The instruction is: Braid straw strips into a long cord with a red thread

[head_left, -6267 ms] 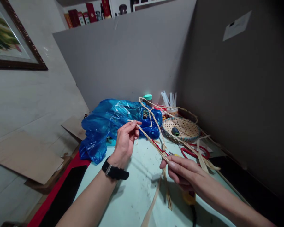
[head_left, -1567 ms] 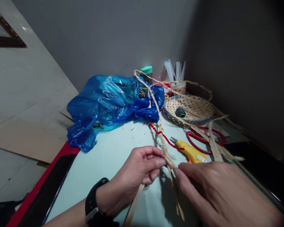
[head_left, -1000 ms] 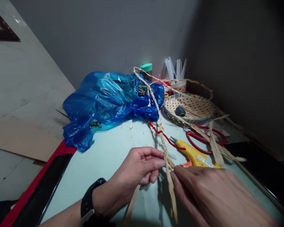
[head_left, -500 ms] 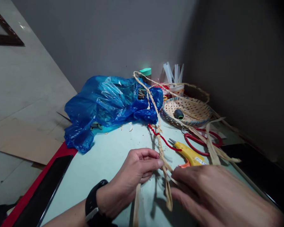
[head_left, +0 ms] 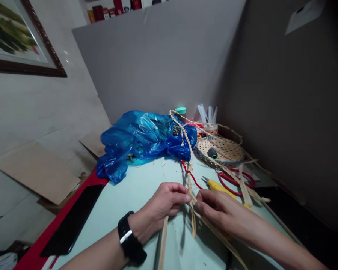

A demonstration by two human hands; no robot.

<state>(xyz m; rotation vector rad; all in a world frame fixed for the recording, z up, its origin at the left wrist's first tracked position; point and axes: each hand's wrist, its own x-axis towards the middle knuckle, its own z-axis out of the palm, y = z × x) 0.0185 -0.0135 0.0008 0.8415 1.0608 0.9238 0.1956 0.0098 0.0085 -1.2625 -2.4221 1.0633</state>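
A braided straw cord (head_left: 185,138) runs from the blue plastic bag (head_left: 142,137) down to both my hands over the pale green table (head_left: 135,189). My left hand (head_left: 163,204), with a black watch on the wrist, pinches the braid's end, and one loose flat strand (head_left: 162,240) hangs below it. My right hand (head_left: 221,210) pinches the neighbouring strands just to the right; another strand (head_left: 222,238) trails toward the near edge. The two sets of fingertips almost touch.
A yellow glue gun (head_left: 218,185) and red scissors (head_left: 236,180) lie behind my right hand. A woven tray (head_left: 228,148) holds a dark spool (head_left: 212,153). A cup of glue sticks (head_left: 210,122) stands at the back. Grey partition boards close off the back and right.
The view has tilted up and pulled back. My right hand has drawn in closer to the left and pinches the strands. One strand now trails out to the lower right.
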